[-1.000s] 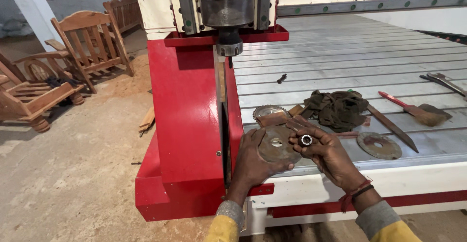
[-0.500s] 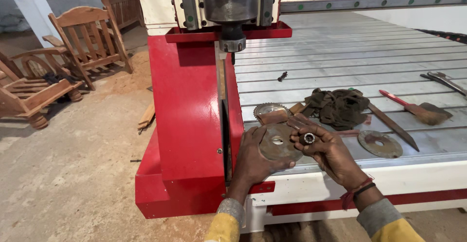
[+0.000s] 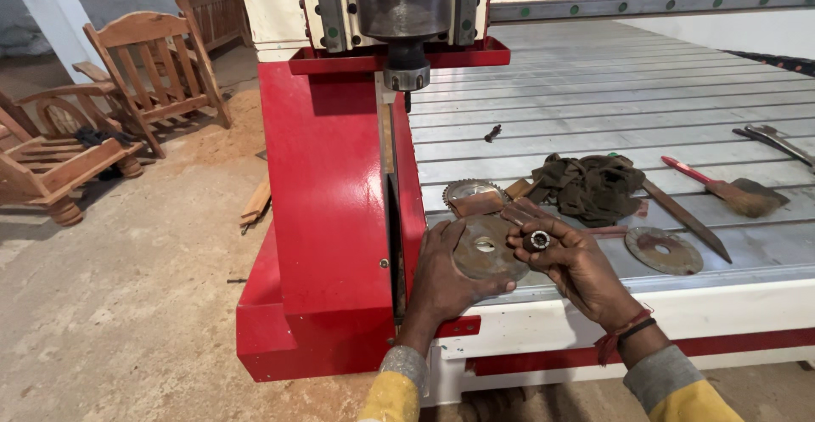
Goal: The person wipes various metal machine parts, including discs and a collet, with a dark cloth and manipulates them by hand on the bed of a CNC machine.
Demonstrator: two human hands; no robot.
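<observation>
Low in the middle of the frame, the person's left hand [image 3: 443, 279] lies against a rusty round disc [image 3: 486, 248] with a hole in its centre. The thumb runs along the disc's lower edge and the other fingers are tucked behind it at its left side, so the hand is closed on it. Just to the right, touching the disc's rim, the right hand [image 3: 577, 265] pinches a small dark metal ring [image 3: 538, 240] between its fingertips; the ring sits at the very top of that hand, open end facing up, with the thumb and forefinger wrapped close around it. Both hands are above the near edge of the grey slatted machine bed [image 3: 594, 91].

On the bed behind the hands lies a toothed saw blade [image 3: 469, 191], and right of it a heap of dark rag [image 3: 590, 186]. Another rusty disc [image 3: 664, 250] lies flat at centre right, well apart from the fingers. A red-handled brush [image 3: 722, 187] is further right. The red machine column [image 3: 331, 201] fills the centre left, with wooden chairs [image 3: 153, 74] in the upper left.
</observation>
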